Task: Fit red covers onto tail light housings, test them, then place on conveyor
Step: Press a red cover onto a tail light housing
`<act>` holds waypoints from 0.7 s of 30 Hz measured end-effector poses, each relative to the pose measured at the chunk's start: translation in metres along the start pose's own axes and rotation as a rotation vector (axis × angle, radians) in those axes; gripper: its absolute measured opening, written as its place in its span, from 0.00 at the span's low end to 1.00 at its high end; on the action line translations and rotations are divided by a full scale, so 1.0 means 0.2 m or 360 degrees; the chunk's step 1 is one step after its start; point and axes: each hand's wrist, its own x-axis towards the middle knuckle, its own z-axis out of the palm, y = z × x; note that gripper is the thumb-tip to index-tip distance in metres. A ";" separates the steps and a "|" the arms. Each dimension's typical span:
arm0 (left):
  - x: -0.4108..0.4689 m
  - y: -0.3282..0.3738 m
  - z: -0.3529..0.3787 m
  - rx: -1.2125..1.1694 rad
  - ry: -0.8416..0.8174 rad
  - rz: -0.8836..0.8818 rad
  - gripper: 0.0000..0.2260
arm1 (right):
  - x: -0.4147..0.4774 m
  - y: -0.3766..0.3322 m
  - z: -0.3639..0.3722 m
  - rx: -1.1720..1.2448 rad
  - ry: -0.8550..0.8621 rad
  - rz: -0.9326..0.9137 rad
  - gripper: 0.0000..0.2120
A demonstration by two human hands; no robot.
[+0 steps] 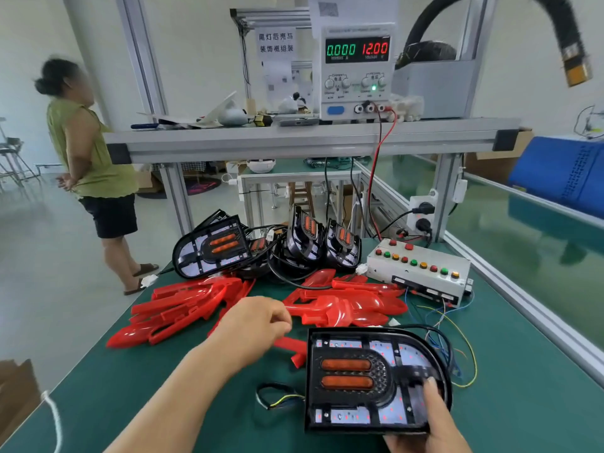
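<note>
Digits on the grey bench power supply (356, 73) up on the aluminium shelf (294, 138) read 0.000 in green and 12.00 in red. A white paper sign (276, 42) to its left carries 尾灯后壳与装饰框组装.

On the green work mat (157, 380), the right hand (428, 420) grips the near right corner of a black tail light housing (366, 374), thumb on its face and fingers beneath. The housing lies face up and uncovered, its two orange bars showing. The left hand (258, 322) hovers with curled fingers over loose red plastic covers (183, 308) heaped in two piles; I cannot tell whether it is pinching one.

Behind the piles stand more black housings (212, 250) with tangled cables, and to their right a grey button box (418, 273) with red, green and yellow buttons. The green conveyor belt (523, 230) runs along the right and carries a blue plastic crate (562, 178), whose contents are hidden. A person in a green top (88, 152) stands at far left.
</note>
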 end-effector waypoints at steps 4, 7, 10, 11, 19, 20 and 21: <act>0.07 0.01 0.12 0.0448 -0.0362 0.0248 0.18 | -0.05 -0.08 0.04 -0.0154 -0.0153 -0.0058 0.27; 0.10 -0.06 0.16 0.0366 -0.0289 0.0179 0.16 | -0.05 -0.13 0.07 -0.0189 -0.0144 -0.0231 0.23; 0.08 -0.11 0.16 0.0138 -0.0219 0.0193 0.10 | -0.04 -0.12 0.13 -0.0259 -0.0208 -0.0123 0.21; 0.07 -0.13 0.15 0.0030 -0.0147 0.0183 0.09 | -0.01 -0.10 0.13 -0.0250 -0.0200 -0.0084 0.23; -0.05 -0.11 -0.02 -0.0426 0.0521 0.0167 0.12 | 0.13 -0.04 0.16 0.0061 -0.0327 0.0037 0.15; -0.08 -0.08 -0.03 -0.0454 0.0538 0.0197 0.12 | 0.14 -0.03 0.17 0.0066 -0.0333 0.0057 0.13; -0.11 -0.05 -0.03 -0.0478 0.0538 0.0232 0.12 | 0.15 -0.04 0.18 0.0064 -0.0329 0.0068 0.12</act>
